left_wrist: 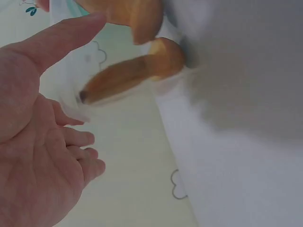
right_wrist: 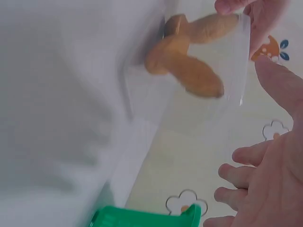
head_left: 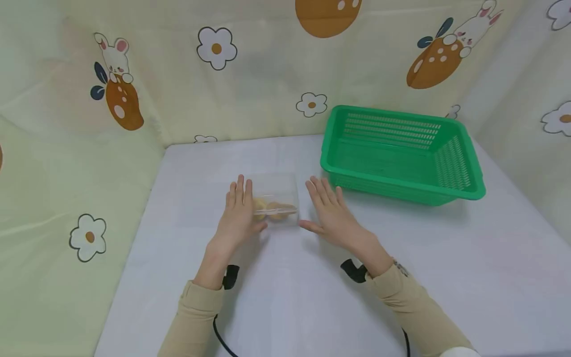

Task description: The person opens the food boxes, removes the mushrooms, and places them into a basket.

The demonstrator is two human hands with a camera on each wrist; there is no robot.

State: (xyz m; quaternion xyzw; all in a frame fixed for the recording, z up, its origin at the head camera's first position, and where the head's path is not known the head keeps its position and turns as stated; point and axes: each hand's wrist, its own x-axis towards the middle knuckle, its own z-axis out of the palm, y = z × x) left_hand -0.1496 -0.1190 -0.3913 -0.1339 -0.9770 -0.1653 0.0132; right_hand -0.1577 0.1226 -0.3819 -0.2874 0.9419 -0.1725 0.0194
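Observation:
A clear plastic box (head_left: 273, 184) stands on the white table, with brown mushroom-shaped pieces (head_left: 279, 210) showing through its wall. Up close, one of these mushrooms (left_wrist: 118, 75) has a rounded cap and a thick stem; two mushrooms (right_wrist: 196, 73) cross each other in the right wrist view. My left hand (head_left: 238, 215) is right at the box's left side, its fingers straight and pointing away from me. To the right of the box, with a gap between, my right hand (head_left: 333, 216) holds its fingers straight and spread, thumb toward the box. Neither hand grips anything.
A green plastic basket (head_left: 392, 179) with slotted walls stands at the back right of the table, just beyond my right hand. Behind and to the left hangs a pale curtain (head_left: 263, 74) printed with rabbits and flowers. Dark cables (head_left: 221, 341) trail from my wrists.

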